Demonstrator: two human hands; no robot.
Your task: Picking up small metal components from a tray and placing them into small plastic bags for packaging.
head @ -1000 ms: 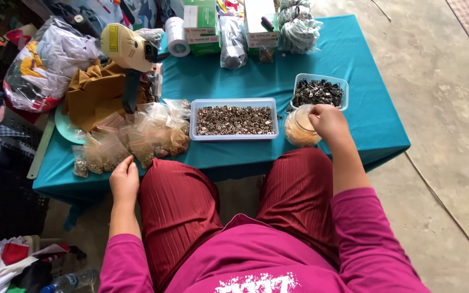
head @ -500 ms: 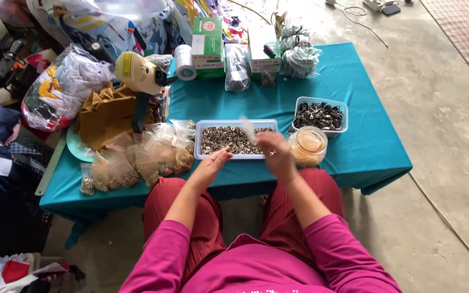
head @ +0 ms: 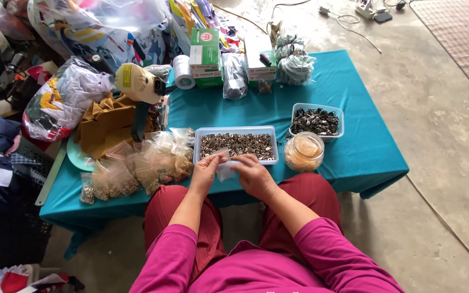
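Small clear plastic bag (head: pixel 225 169) sits pinched between both hands at the near edge of the desk (head: pixel 354 157), just in front of a tray of small dark metal pieces (head: pixel 237 145). Left hand (head: pixel 208 169) and right hand (head: pixel 253 174) grip opposite edges. It looks thin, light, limp and slippery; best held by its rim.

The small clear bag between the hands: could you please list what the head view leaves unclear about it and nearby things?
- Small clear bag: contents too small to tell; left hand and right hand cover its edges.
- Long tray: small pieces too fine to identify.
- Round jar: contents blurred behind its clear lid.
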